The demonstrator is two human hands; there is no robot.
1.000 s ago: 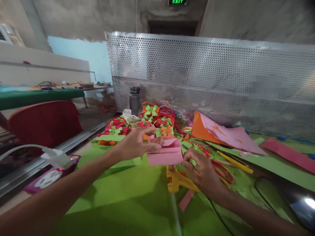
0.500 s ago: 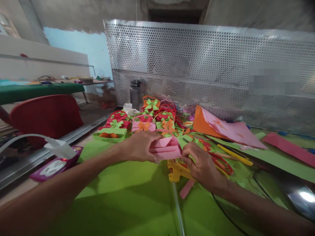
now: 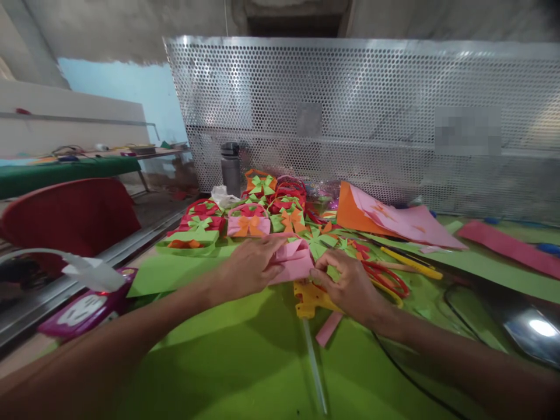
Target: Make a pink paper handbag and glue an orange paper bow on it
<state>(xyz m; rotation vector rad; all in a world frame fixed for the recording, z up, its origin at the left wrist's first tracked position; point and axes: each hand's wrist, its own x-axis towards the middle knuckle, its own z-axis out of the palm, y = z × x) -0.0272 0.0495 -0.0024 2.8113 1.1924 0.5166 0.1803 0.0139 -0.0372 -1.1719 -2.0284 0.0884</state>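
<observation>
This looks like a craft workshop. Small bright paper bags with bows (image 3: 249, 226) crowd the middle. Below them, a yellow plastic glue gun (image 3: 306, 306) with a clear stick (image 3: 315, 367) is on the bright green table (image 3: 231, 367). A shiny metal sheet full of holes (image 3: 371, 87) stands behind. Rough grey concrete (image 3: 126, 29) shows up top, and another table with green cloth (image 3: 87, 172) is at the left.

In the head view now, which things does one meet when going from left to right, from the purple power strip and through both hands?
Purple power strip → left hand → folded pink paper → right hand → yellow-and-black tool → dark pink paper strip.
</observation>
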